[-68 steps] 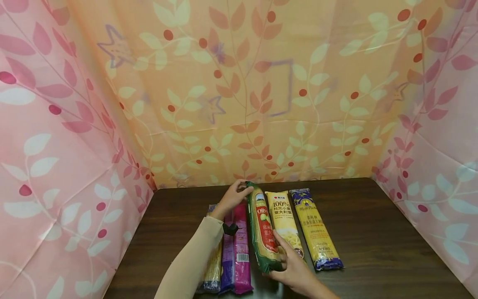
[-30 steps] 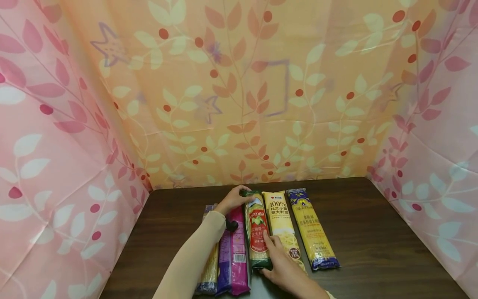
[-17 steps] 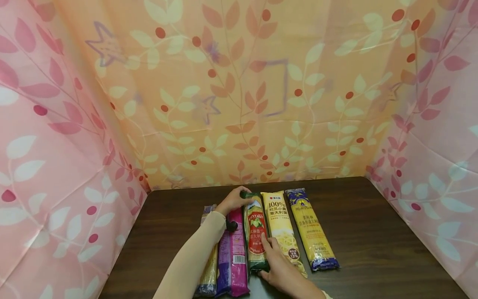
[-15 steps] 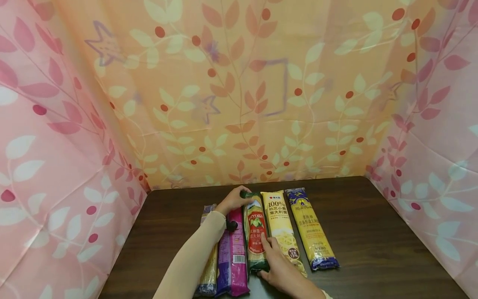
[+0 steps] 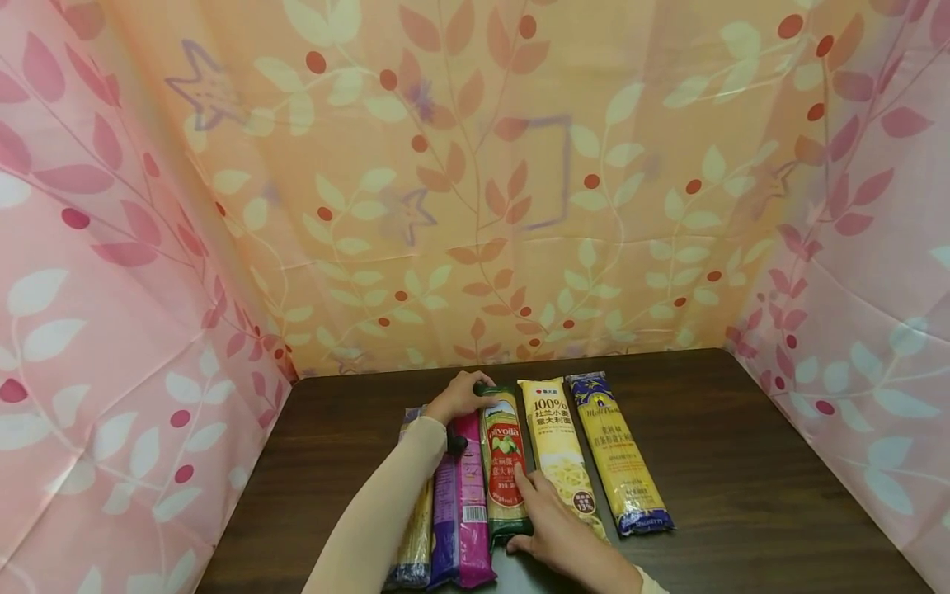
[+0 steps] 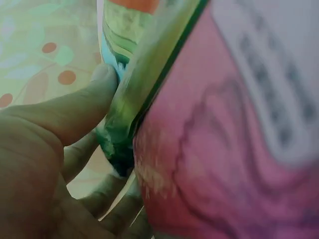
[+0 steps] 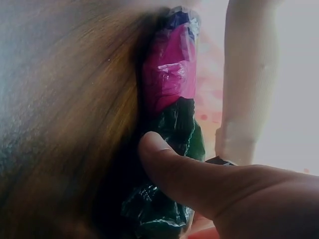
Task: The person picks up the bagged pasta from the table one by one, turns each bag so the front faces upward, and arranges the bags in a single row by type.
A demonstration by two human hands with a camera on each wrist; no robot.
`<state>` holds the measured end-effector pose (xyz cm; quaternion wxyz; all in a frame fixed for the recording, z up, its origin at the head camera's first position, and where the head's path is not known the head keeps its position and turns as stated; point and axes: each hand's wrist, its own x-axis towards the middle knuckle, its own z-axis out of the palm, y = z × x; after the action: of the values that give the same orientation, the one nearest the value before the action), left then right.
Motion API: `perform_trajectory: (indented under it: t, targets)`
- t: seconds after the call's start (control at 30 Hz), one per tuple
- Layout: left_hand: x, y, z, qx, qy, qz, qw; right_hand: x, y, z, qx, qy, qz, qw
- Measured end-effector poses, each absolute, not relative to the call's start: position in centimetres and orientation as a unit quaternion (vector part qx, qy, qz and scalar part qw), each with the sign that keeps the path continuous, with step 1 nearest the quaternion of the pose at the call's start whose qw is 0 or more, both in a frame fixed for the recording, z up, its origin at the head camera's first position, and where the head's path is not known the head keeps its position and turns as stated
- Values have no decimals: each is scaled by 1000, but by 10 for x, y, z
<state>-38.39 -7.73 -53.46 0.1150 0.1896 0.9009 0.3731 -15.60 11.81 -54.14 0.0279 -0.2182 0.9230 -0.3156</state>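
Note:
A green and red packet of spaghetti (image 5: 505, 462) lies lengthwise in the middle of a row of pasta packets. At its far end my left hand (image 5: 462, 398) pinches the green wrapper, the thumb (image 6: 84, 102) on one side in the left wrist view. My right hand (image 5: 557, 528) grips the near end, fingers over the front and thumb (image 7: 167, 157) at the green end fold. Directly left of it is a magenta and purple packet (image 5: 473, 495). To the right lies a cream-yellow pasta packet (image 5: 552, 437), its lower end partly behind my right hand.
A yellow and blue spaghetti packet (image 5: 619, 458) ends the row on the right, lying slantwise. Leftmost, a clear packet of spaghetti (image 5: 416, 536) is partly covered by my left sleeve (image 5: 378, 503). All rest on a dark wooden table (image 5: 742, 462) with patterned curtains (image 5: 475, 206) around it.
The green packet, earlier tilted and turned, has come down level and straight beside the magenta packet, shifting slightly left. Both hands moved with it and keep their hold.

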Motion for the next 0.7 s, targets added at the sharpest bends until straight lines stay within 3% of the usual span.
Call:
perform_trajectory:
  t: [0.37, 0.7]
  targets:
    - [-383, -82, -532, 186, 927, 313, 87, -159, 112, -545, -210, 931, -299, 21]
    - [-376, -86, -531, 155, 909, 370, 115, -153, 112, -543, -192, 935, -293, 49]
